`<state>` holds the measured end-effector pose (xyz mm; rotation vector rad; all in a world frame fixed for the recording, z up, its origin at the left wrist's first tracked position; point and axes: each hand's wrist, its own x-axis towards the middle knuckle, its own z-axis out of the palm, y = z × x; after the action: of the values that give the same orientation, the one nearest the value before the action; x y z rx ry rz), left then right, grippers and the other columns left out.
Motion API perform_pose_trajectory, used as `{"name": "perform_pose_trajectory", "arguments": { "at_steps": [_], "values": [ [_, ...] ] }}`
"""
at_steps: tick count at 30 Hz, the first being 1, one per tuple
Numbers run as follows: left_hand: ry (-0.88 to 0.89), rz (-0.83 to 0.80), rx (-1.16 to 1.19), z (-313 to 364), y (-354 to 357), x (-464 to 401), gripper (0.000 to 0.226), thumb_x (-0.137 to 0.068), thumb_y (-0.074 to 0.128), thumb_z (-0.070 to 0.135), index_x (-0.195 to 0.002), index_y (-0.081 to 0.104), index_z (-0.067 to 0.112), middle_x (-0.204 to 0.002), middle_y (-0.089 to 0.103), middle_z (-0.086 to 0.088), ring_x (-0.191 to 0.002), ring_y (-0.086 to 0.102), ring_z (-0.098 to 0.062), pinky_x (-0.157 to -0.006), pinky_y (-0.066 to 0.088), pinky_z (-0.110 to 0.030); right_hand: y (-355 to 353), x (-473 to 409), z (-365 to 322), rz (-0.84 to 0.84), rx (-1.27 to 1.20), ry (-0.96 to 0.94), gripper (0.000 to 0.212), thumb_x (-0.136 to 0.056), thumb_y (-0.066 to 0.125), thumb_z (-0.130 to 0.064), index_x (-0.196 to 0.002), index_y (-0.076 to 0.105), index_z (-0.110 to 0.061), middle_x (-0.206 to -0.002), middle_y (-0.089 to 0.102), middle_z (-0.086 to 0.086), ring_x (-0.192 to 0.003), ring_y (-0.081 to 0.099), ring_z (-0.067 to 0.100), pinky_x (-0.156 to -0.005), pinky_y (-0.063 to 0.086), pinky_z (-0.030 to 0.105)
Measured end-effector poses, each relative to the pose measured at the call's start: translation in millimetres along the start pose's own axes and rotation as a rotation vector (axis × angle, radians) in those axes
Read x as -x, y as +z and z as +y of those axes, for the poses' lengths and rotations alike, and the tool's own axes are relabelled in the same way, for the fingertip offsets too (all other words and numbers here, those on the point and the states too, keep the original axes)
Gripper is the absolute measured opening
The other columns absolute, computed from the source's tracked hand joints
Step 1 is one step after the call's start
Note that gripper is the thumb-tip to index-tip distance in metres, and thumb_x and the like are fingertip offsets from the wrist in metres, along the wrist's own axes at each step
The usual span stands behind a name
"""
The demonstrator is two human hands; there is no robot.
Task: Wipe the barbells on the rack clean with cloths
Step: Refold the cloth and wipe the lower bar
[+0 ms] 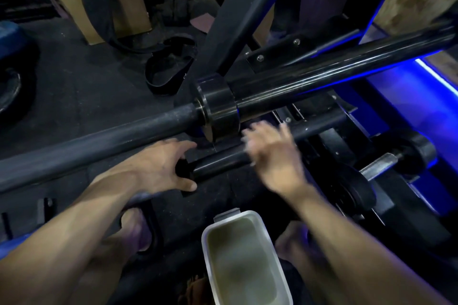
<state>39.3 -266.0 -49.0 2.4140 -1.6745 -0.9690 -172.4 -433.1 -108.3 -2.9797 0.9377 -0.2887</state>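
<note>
A long black barbell [104, 136] runs from lower left to upper right, with a thick collar [218, 109] and a glossy sleeve [334, 74]. Below it lies a second, shorter black bar [220, 163] on the rack's low supports. My left hand [158, 168] grips that lower bar's near end, fingers over the top and thumb underneath. Blurred by motion, my right hand [270, 156] hovers over the same bar further right with its fingers spread. No cloth shows in either hand.
A white tub [205, 250] of murky water stands on the black rubber floor between my sandalled feet. A lifting belt [168, 67] and a cardboard box [124, 7] lie beyond the bars. Weight plates [357, 190] and blue-lit rack frame [396, 86] crowd the right.
</note>
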Motion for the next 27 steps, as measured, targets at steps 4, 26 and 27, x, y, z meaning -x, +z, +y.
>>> {"name": "perform_pose_trajectory", "arguments": {
  "at_steps": [4, 26, 27],
  "values": [
    [-0.004, 0.027, 0.064, -2.5, -2.0, 0.4, 0.091, -0.077, 0.083, 0.049, -0.154, 0.037, 0.031, -0.110, 0.051, 0.014, -0.100, 0.052, -0.008, -0.084, 0.038, -0.019, -16.0, -25.1, 39.9, 0.021, -0.012, 0.562, 0.051, -0.098, 0.031, -0.031, -0.118, 0.074, -0.011, -0.143, 0.056, 0.021, -0.141, 0.043, 0.038, -0.116, 0.027, 0.054],
    [-0.059, -0.050, 0.088, 2.7, -7.6, 6.9, 0.072, -0.085, 0.081, 0.037, -0.146, 0.049, 0.019, -0.138, 0.062, 0.003, -0.124, 0.056, -0.015, -0.088, 0.036, -0.019, -0.8, 11.6, -72.2, -0.029, -0.394, -0.313, 0.051, -0.087, 0.066, 0.000, -0.137, 0.061, -0.005, -0.143, 0.059, 0.015, -0.136, 0.052, 0.027, -0.120, 0.033, 0.040],
    [-0.062, -0.053, 0.084, 2.4, -8.0, 7.4, 0.070, -0.086, 0.080, 0.038, -0.146, 0.049, 0.019, -0.138, 0.061, 0.003, -0.125, 0.056, -0.015, -0.088, 0.036, -0.019, 2.0, 5.2, -61.1, -0.039, -0.260, -0.355, 0.060, -0.082, 0.074, -0.004, -0.140, 0.059, -0.007, -0.145, 0.058, 0.014, -0.139, 0.050, 0.029, -0.121, 0.032, 0.046]
  ]
}}
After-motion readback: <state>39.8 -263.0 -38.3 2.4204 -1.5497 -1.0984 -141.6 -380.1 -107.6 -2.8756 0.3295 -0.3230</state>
